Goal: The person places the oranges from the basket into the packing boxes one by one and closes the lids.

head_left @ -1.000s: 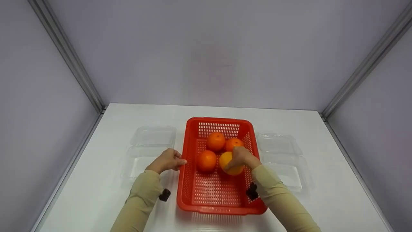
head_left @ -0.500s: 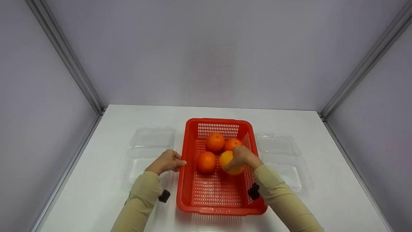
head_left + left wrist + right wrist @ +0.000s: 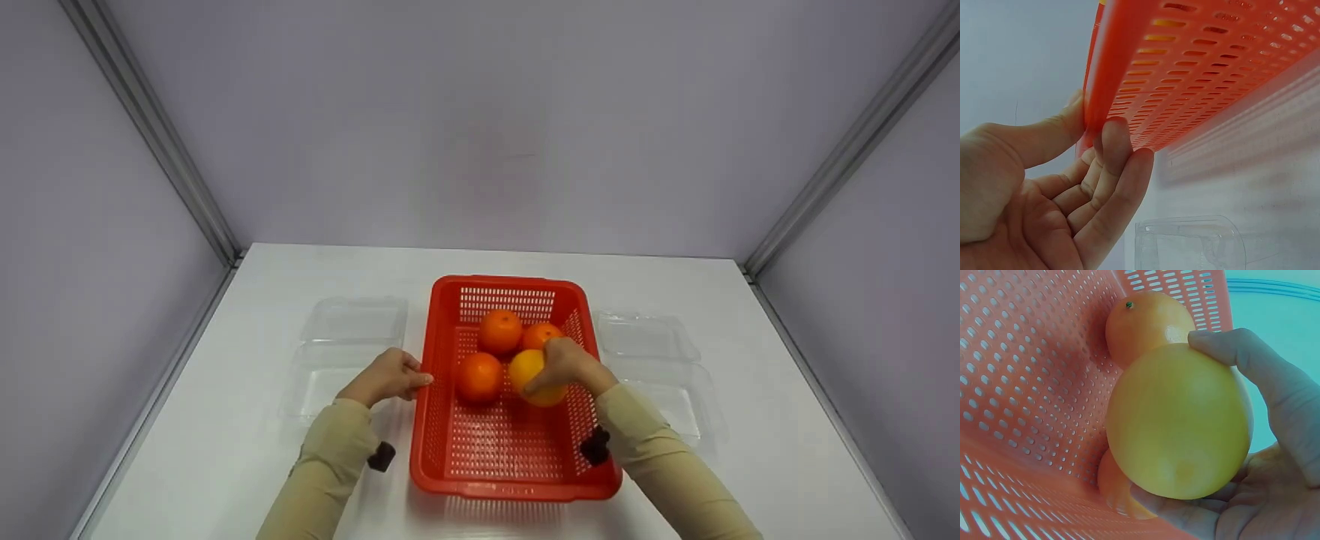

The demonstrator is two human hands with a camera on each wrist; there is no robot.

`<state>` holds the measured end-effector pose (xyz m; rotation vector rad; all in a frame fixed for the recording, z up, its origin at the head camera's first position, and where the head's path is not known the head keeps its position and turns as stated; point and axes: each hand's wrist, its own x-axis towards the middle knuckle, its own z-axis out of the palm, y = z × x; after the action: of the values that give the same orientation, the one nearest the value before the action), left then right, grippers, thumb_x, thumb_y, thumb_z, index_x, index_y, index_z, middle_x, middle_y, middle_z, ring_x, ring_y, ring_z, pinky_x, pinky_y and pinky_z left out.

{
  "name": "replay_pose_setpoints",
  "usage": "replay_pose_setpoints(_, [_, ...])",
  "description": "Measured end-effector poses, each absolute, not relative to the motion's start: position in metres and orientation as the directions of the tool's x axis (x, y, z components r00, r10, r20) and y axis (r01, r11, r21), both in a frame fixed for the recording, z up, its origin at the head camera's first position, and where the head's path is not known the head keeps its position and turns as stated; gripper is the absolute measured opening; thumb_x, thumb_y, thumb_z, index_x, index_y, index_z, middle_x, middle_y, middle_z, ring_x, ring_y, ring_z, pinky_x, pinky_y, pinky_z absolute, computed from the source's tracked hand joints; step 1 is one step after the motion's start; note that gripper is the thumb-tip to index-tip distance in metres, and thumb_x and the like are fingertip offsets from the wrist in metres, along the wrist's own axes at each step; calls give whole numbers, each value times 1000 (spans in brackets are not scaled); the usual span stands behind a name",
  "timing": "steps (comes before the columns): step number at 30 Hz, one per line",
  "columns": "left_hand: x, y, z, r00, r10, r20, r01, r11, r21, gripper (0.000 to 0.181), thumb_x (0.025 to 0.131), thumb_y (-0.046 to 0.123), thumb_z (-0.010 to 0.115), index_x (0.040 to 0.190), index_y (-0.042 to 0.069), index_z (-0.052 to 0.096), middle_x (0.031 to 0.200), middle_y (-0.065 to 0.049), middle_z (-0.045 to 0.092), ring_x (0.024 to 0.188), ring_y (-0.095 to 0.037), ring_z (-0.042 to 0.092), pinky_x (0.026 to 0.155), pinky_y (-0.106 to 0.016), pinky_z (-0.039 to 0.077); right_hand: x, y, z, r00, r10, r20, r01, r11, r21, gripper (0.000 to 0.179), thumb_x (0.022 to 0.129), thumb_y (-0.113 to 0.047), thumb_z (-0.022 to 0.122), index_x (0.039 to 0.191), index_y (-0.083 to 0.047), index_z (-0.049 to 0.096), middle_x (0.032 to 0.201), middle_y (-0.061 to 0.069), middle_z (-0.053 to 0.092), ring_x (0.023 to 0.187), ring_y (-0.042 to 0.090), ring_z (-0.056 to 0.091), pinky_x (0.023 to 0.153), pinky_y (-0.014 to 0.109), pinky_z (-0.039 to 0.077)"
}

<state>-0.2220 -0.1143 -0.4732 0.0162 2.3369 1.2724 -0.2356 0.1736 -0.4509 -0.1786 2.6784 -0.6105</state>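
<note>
A red slotted plastic basket (image 3: 502, 491) stands mid-table. My left hand (image 3: 388, 375) pinches its left rim, the thumb on top and the fingers under the lip, as the left wrist view shows. Inside the basket, my right hand (image 3: 571, 366) grips a yellowish orange (image 3: 1176, 422), thumb on one side and fingers curled round the other. Three deeper-coloured oranges lie in the basket's far half: one at the back (image 3: 500, 331), one at the left (image 3: 480, 378), and one at the right (image 3: 541, 335), partly hidden behind my right hand.
Clear hinged plastic boxes lie open on both sides of the basket, the left box (image 3: 352, 322) partly behind my left hand and the right box (image 3: 649, 337) beside my right forearm. Grey-white walls (image 3: 480, 135) enclose the white table (image 3: 750, 450) at the back and sides.
The right wrist has shifted slightly to the right while the hand keeps its grip on the yellowish orange. The left hand stays on the basket rim.
</note>
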Motion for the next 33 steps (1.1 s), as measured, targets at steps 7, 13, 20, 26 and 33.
replay_pose_setpoints(7, [-222, -114, -472, -888, 226, -400, -214, 568, 795, 25, 92, 12, 65, 104, -10, 59, 90, -19, 72, 63, -9, 63, 71, -32, 60, -235, 177, -446, -919, -195, -343, -15, 885, -465, 54, 67, -30, 87, 100, 2, 61, 91, 11, 62, 80, 21, 54, 76, 33, 52])
replay_pose_setpoints(13, [-222, -114, -472, -886, 226, -405, -218, 566, 795, 25, 92, 12, 65, 103, -10, 59, 88, -17, 72, 64, -9, 62, 71, -32, 60, -234, 179, -443, -922, -194, -336, -9, 877, -481, 54, 68, -29, 86, 104, 2, 61, 95, 12, 65, 82, 21, 56, 77, 33, 53])
replay_pose_setpoints(20, [-222, -113, -473, -887, 212, -409, -227, 572, 788, 23, 92, 13, 65, 102, -8, 60, 87, -16, 72, 64, -10, 62, 73, -35, 61, -231, 182, -441, -921, -211, -329, -6, 849, -528, 57, 69, -28, 86, 110, 2, 60, 102, 14, 65, 88, 22, 58, 82, 37, 54])
replay_pose_setpoints(26, [-221, -114, -476, -889, 221, -401, -220, 563, 797, 22, 92, 11, 64, 100, -8, 60, 84, -14, 71, 62, -9, 61, 69, -31, 60, -228, 182, -439, -916, -200, -348, 29, 831, -555, 57, 68, -28, 86, 110, 1, 61, 100, 12, 64, 85, 21, 58, 78, 33, 54])
replay_pose_setpoints(33, [-218, -116, -475, -894, 215, -392, -217, 560, 800, 22, 92, 10, 64, 100, -9, 61, 86, -17, 73, 60, -9, 60, 73, -37, 61, -225, 184, -436, -915, -236, -328, -5, 819, -574, 53, 68, -29, 85, 105, 1, 62, 95, 12, 65, 79, 19, 57, 70, 28, 51])
